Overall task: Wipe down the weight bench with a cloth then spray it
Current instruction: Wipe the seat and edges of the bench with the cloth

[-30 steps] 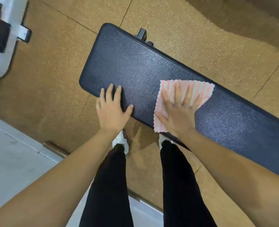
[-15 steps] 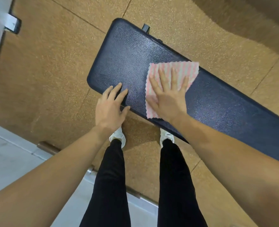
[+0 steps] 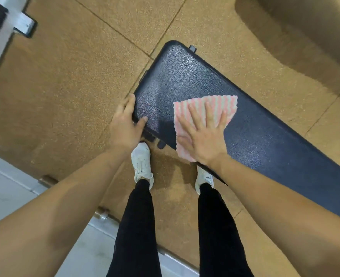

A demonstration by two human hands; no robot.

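The weight bench (image 3: 265, 136) is a long dark padded board running from the upper middle to the lower right. A pink and white striped cloth (image 3: 221, 104) lies flat on its near end. My right hand (image 3: 203, 134) presses on the cloth with fingers spread. My left hand (image 3: 125, 126) grips the bench's near corner, thumb on top and fingers wrapped over the end edge. No spray bottle is in view.
Tan speckled rubber floor tiles (image 3: 65, 96) surround the bench. My feet in white shoes (image 3: 142, 162) stand against its near side. A white machine frame (image 3: 3, 31) sits at the upper left. A pale floor with a metal threshold strip (image 3: 103, 214) lies at the lower left.
My left hand slid from lying flat on the pad to gripping the end corner. My right hand and the cloth have stayed flat on the pad near the bench's end.
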